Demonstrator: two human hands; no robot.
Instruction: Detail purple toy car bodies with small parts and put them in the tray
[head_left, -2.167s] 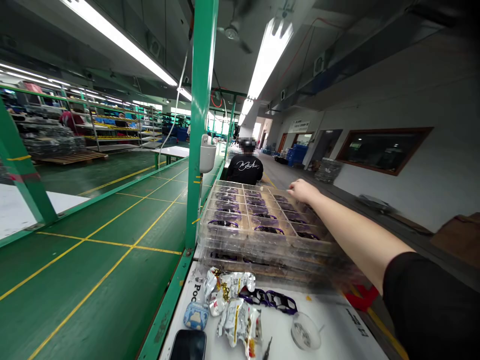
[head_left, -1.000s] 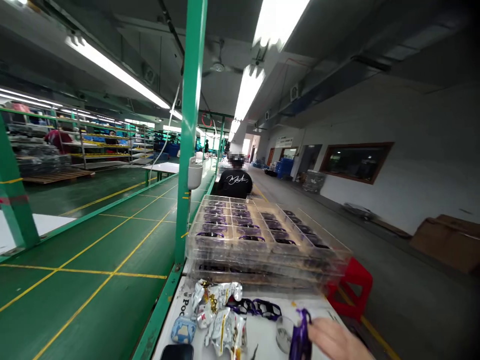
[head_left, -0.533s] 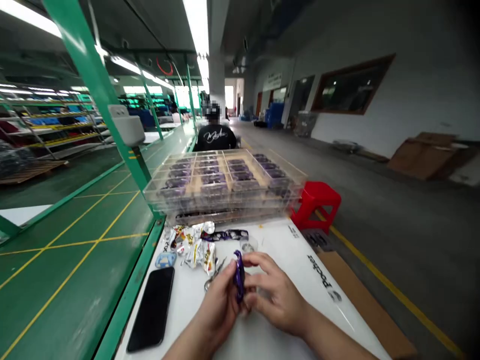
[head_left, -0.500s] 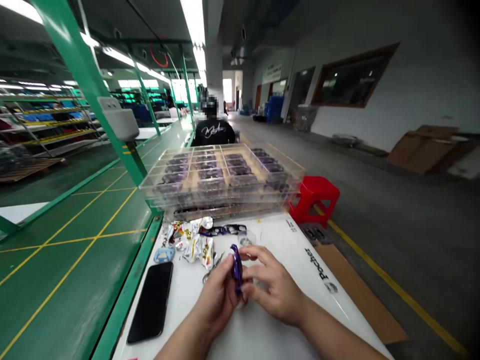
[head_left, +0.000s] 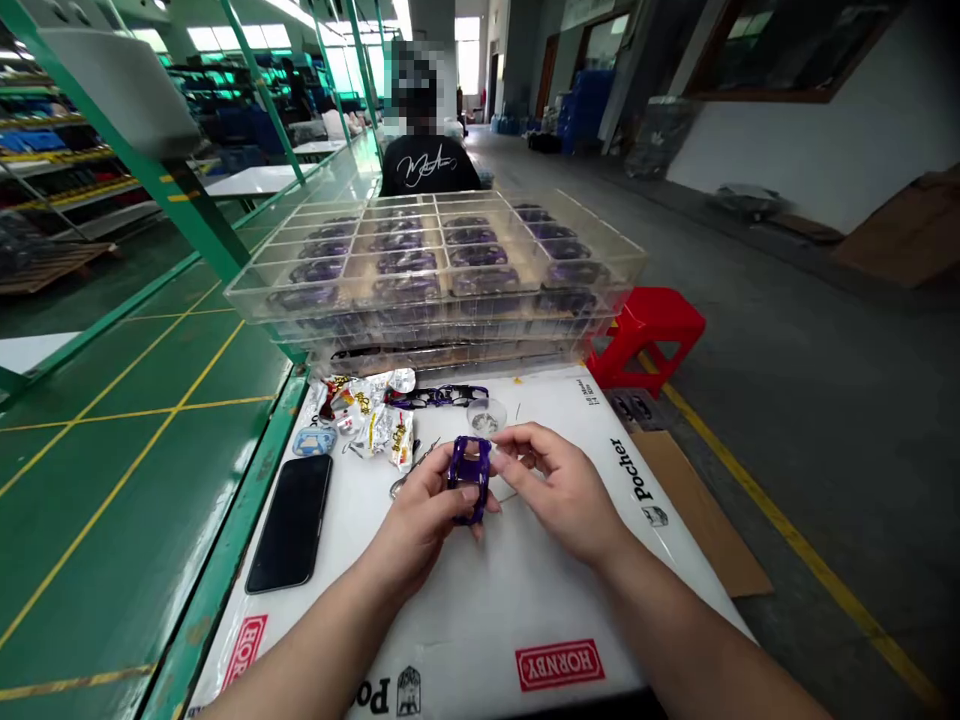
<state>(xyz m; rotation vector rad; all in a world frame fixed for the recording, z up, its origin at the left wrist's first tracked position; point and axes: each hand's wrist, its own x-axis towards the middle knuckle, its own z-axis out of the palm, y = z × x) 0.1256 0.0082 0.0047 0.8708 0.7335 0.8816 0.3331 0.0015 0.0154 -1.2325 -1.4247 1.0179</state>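
Observation:
A small purple plastic car body (head_left: 471,470) is held above the white covered table. My left hand (head_left: 427,505) grips it from the left side, the thumb lying across its lower part. The fingers of my right hand (head_left: 551,480) are bent together at its upper right edge; whether they pinch something small there is hidden. Behind the hands lie more purple frame parts (head_left: 442,397) and a small clear round dish (head_left: 486,415). Crumpled silver wrappers (head_left: 382,425) sit to their left, near a thin metal tool (head_left: 399,485).
Stacked clear compartment trays (head_left: 442,310) with purple car bodies stand at the table's far end. A black phone (head_left: 291,522) and a blue item (head_left: 314,440) lie on the left. Beyond are a red stool (head_left: 652,330) and a seated person in black (head_left: 429,165).
The view has tilted down. The purple body has turned from edge-on to show its broad face, and my right hand's fingers have drawn in to its upper right edge.

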